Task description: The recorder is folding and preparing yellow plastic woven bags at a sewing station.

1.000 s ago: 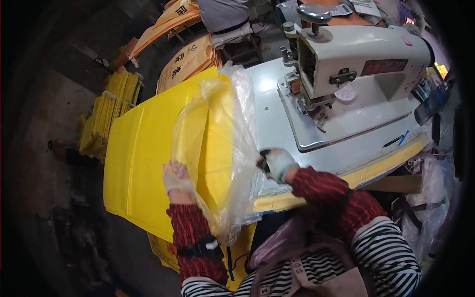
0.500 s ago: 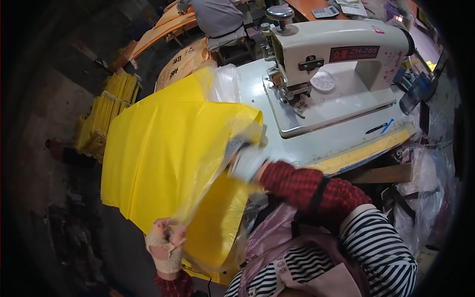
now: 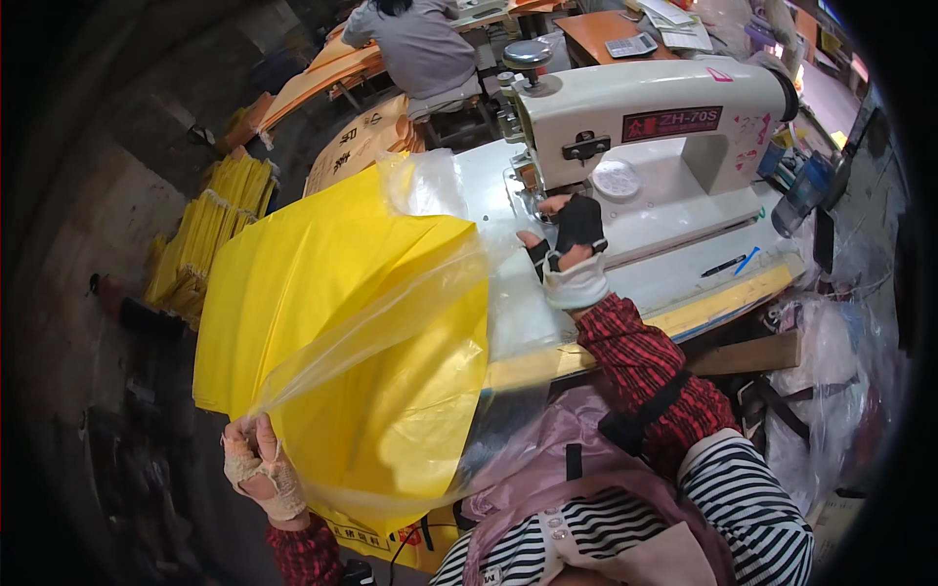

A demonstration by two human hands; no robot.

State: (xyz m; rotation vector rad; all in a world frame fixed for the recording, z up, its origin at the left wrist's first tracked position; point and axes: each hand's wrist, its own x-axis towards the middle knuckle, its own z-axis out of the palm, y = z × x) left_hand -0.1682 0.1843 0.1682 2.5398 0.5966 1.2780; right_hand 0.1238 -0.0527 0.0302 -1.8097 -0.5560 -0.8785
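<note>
The left hand (image 3: 264,471) has its fingers bent closed on an edge of the film (image 3: 357,344), which stretches across the yellow sheets (image 3: 283,283) left of the sewing machine (image 3: 664,112); the right hand (image 3: 575,244) is part open, thumb and fingers apart, nothing visible in it; the left arm reaches out at near left; the right slants far and left over the white table (image 3: 674,276); bundles (image 3: 210,234) stand at left; a person (image 3: 425,49) sits beyond.

Sewing machine (image 3: 664,117) on pale table (image 3: 664,280)
</note>
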